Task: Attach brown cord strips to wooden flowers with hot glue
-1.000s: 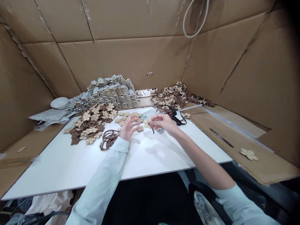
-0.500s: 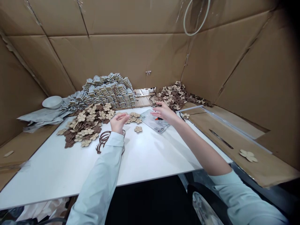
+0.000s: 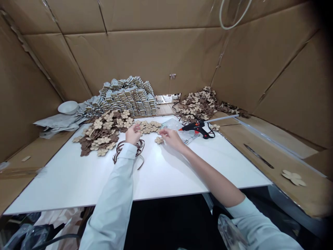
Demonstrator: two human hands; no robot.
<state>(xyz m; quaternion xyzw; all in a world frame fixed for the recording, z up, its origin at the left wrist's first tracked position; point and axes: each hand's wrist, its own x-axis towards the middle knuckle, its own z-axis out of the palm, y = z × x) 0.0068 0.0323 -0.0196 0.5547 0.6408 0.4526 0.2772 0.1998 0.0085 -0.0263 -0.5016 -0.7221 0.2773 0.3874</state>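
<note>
My left hand is above the loops of brown ribbon, fingers curled inward; whatever they may hold is too small to make out. My right hand reaches in from the right with its fingers stretched out and a little apart, beside a single beige flower on the white table. Behind both hands lies a flat group of beige flowers. To the right of my right hand, a black and orange glue gun rests over a clear plastic sheet, a long glue stick behind it.
A heap of brown and beige flowers lies at left, with stacked small packets behind. Another flower pile fills the back right. A white bowl and plastic bags stand far left. Cardboard walls enclose the table.
My right hand has moved left and down from over the clear sheet to beside the single flower. The glue gun is now in plain view. The left hand's fingers have loosened slightly; the view has shifted.
</note>
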